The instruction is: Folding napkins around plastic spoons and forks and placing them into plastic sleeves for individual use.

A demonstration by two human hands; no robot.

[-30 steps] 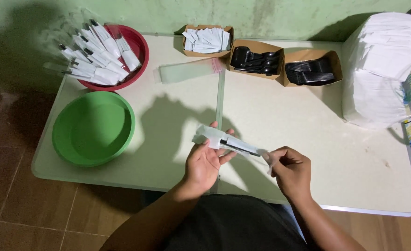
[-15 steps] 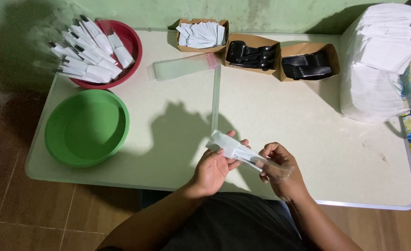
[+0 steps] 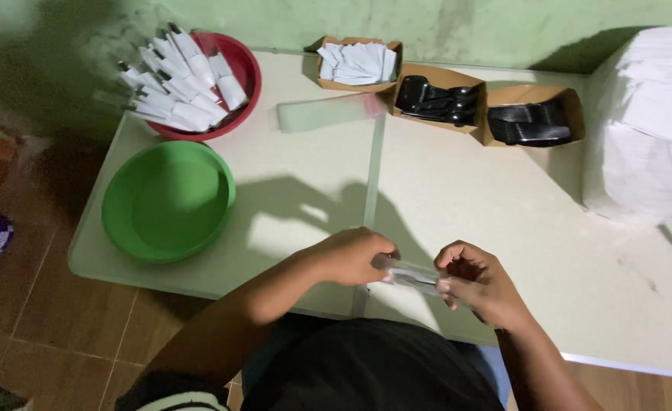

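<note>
Holding a slim clear packet [image 3: 410,273] between both hands, low at the near table edge. Left hand [image 3: 353,256] is curled over its left end, fingers closed on it; right hand [image 3: 474,283] is pinching the right end, fingertips folded in. Packet contents are blurred — something dark inside, can't tell more.

Change vs a second ago: packet was angled up and out over the table with the left palm open under it and the white end showing. Now both hands are pulling in toward the body and closing down, packet lying nearly level between them, the white end hidden under the left fingers. Reads as the packing of this piece moving from loading to closing or smoothing — a judgement, since the seal itself is not visible.

Moving outward: white table [image 3: 503,198] is bare in front of the hands, hand shadows falling across it. Green bowl [image 3: 168,202] is sitting empty at left. Beyond it, red bowl [image 3: 222,84] is holding a pile of finished-looking white-and-clear packets [image 3: 172,84]. A flat clear sleeve [image 3: 324,113] is lying mid-table near the back. Along the far edge, three cardboard boxes: white folded papers [image 3: 355,62], black utensils [image 3: 435,99], more black utensils [image 3: 530,125]. Tall stack of white napkins [image 3: 648,122] is standing at far right.
</note>
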